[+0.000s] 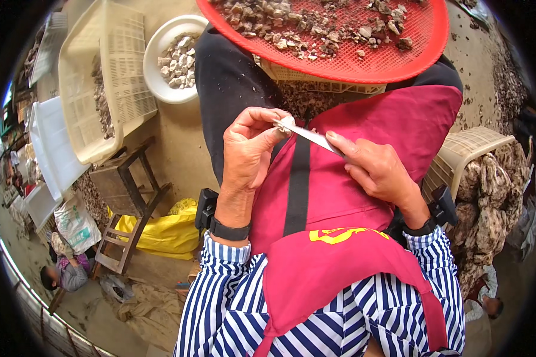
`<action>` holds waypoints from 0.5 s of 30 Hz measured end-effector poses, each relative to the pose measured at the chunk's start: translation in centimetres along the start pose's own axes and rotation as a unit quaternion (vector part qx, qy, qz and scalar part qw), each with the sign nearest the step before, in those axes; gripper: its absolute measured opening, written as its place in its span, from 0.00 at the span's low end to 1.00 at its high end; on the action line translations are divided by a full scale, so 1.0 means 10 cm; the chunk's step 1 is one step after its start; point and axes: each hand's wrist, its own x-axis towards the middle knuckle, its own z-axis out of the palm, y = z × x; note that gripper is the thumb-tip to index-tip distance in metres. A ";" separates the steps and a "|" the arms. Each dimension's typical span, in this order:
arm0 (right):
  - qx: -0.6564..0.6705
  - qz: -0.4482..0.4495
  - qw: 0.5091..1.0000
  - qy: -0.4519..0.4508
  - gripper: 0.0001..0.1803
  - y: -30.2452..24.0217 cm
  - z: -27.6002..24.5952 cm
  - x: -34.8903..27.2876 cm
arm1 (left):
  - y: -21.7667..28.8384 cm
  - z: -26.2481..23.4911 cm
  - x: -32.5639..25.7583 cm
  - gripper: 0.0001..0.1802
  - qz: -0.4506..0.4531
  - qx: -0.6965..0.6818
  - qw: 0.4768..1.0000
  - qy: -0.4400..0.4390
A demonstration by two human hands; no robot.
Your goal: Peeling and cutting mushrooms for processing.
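Over the maroon apron (351, 190) on my lap, my left hand (247, 149) pinches a small whitish chunk (286, 123) between thumb and fingers. My right hand (380, 169) is closed round a knife (314, 138), its handle mostly hidden in the fingers. The blade points left, its tip end against the chunk. Beyond my hands a round red mesh tray (339, 70) rests over my knees, holding rough brown-and-white pieces. On the left, beside my knee, stands a white basin (153, 80) with cleaner, pale chunks in it.
Left of the basin is a tall cream crate (77, 77), with a white tub (50, 137), a wooden chair (122, 190) and a yellow sack (166, 229) nearby. At right, a cream basket (467, 149) adjoins bulging sacks (488, 202). People (71, 273) sit at lower left and lower right.
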 end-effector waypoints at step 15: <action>-0.027 0.035 0.998 0.053 0.32 -0.03 0.03 0.01 | 0.02 0.09 -0.03 0.20 0.031 0.092 0.995 -0.003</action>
